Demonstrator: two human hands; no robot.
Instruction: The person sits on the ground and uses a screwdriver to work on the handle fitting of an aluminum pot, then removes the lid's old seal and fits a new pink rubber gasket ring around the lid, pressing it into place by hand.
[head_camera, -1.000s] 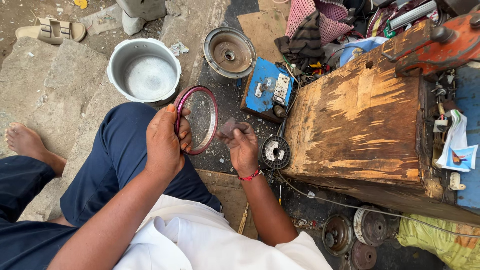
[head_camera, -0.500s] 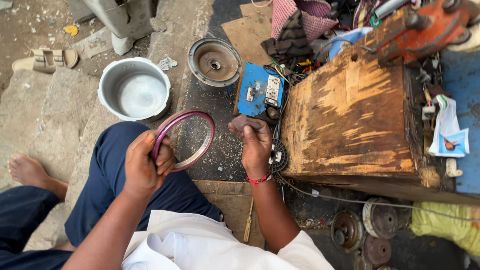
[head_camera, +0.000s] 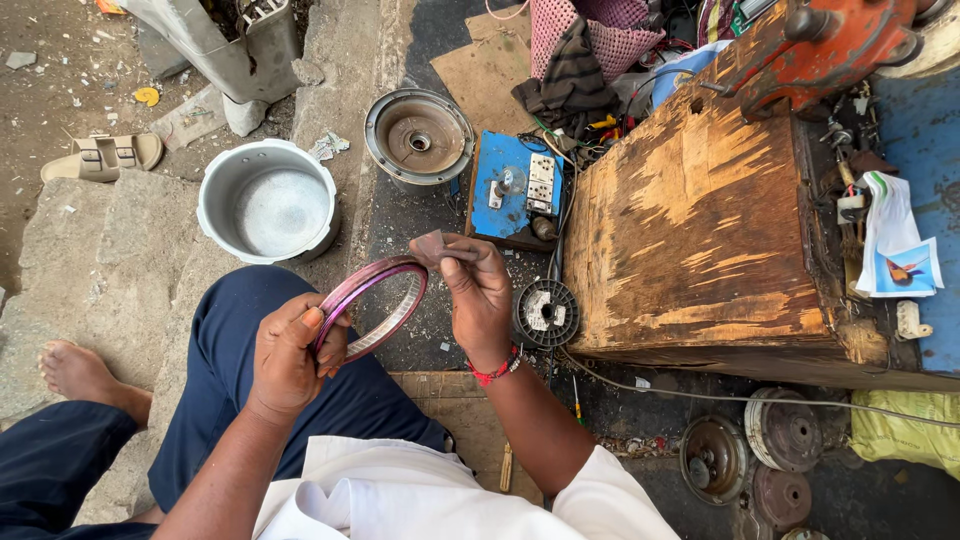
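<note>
My left hand grips the ring at its lower edge, over my knee. My right hand pinches a brown scrap against the ring's top, near the pot.

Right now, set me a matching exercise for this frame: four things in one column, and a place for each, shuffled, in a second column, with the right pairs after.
Things:
1. metal ring
2. small dark piece
3. empty metal pot
4. blue switch box

Places:
A. on the ground beyond the person's knee
B. in the fingers of the right hand, against the ring's far edge
C. beside the wooden block, at its left in the picture
D. gripped at its near edge by the left hand

Pairs: 1-D, 2-B, 3-A, 4-C
</note>
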